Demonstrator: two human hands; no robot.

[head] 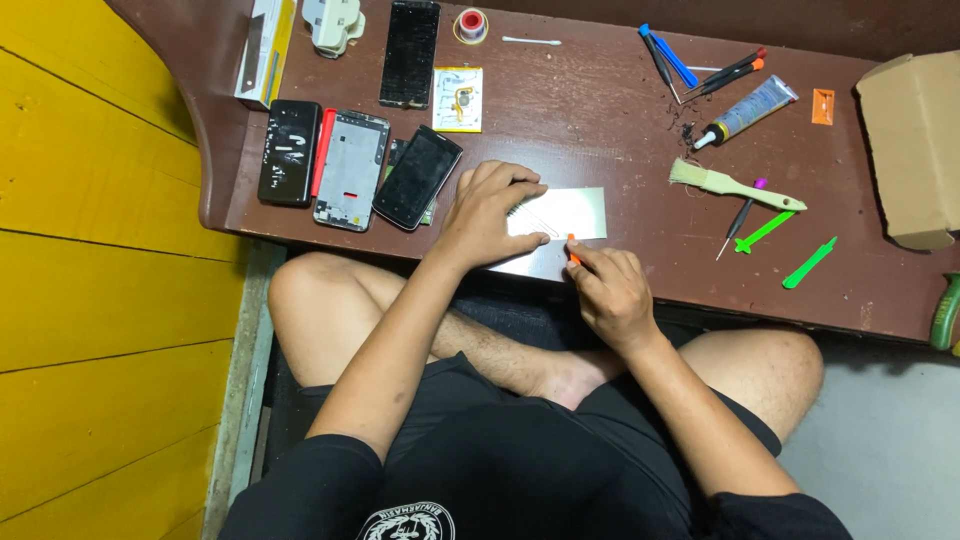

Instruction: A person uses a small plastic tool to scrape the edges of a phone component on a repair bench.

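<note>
The left hand (487, 210) covers one end of the pale panel (562, 212), so what lies under the palm cannot be told. The orange tool (572, 246) is mostly hidden in the right hand (610, 290); only its tip shows. The green handle (945, 312) is cut off by the right edge, the box (262, 50) by the top. The debris (688, 128) by the tube (748, 111) is too small to tell
</note>
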